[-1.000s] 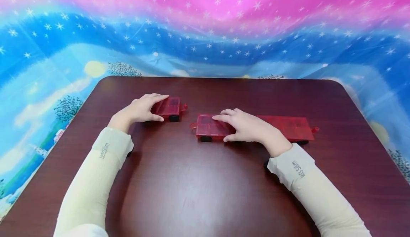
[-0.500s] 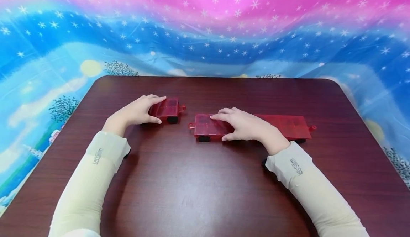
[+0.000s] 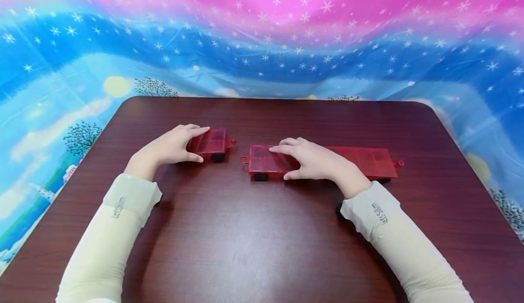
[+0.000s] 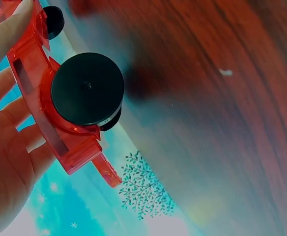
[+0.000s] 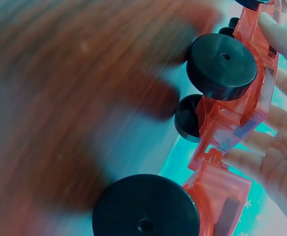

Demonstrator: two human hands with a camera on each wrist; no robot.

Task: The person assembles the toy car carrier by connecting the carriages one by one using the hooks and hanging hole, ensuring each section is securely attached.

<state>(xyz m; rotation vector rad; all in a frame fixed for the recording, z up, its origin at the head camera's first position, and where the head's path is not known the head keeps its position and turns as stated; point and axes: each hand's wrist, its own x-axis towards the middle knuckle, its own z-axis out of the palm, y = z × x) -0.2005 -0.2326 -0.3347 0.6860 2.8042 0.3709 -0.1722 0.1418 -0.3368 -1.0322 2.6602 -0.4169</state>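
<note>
In the head view my left hand (image 3: 169, 146) grips a short red see-through toy wagon base (image 3: 214, 140) with black wheels. Its peg hitch (image 3: 232, 141) points right. A loop hitch (image 4: 106, 171) sticks out at its other end in the left wrist view. My right hand (image 3: 313, 159) holds a second red wagon base (image 3: 262, 157) from above, thumb on the near side. That one's loop hitch (image 3: 244, 159) faces the left wagon's peg, with a small gap between them. Behind it a third red wagon base (image 5: 229, 179) is coupled on, as the right wrist view shows.
Everything stands on a dark brown wooden table (image 3: 254, 239) with rounded far corners. A pink and blue cloth (image 3: 262, 34) with stars and trees hangs behind it. Another peg hitch (image 3: 399, 163) sticks out at the right end of the coupled wagons.
My left hand and its wagon have shifted slightly left and toward me, and the gap between the hitches is a little wider. The right hand and coupled wagons hold nearly still.
</note>
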